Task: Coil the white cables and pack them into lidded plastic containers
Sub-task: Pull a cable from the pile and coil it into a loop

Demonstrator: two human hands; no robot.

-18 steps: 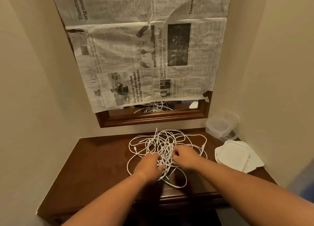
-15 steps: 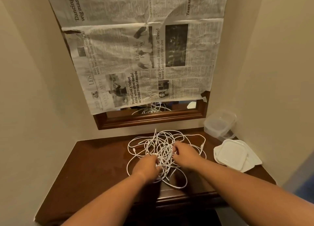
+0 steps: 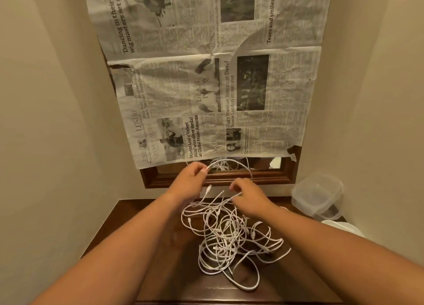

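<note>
Left hand (image 3: 191, 178) pinches cable end (image 3: 209, 167), raised before mirror frame (image 3: 270, 178); right hand (image 3: 249, 195) pinches strand just above heap. Cables (image 3: 229, 235) lie tangled mid-table (image 3: 195, 288). Risk: pulling one strand tightens knots or drags heap off near edge. Walls (image 3: 57, 121) close both sides; containers (image 3: 319, 194) crowd right rear corner

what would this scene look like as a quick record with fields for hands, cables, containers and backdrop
left hand: raised, pinches a cable end
right hand: pinches a strand above the pile
cables: white, one loose tangle on the table, none coiled
containers: clear, lidless, stacked at back right
lids: white, in front of the containers, partly hidden by the right arm
backdrop: newspaper over a wood-framed mirror
</note>
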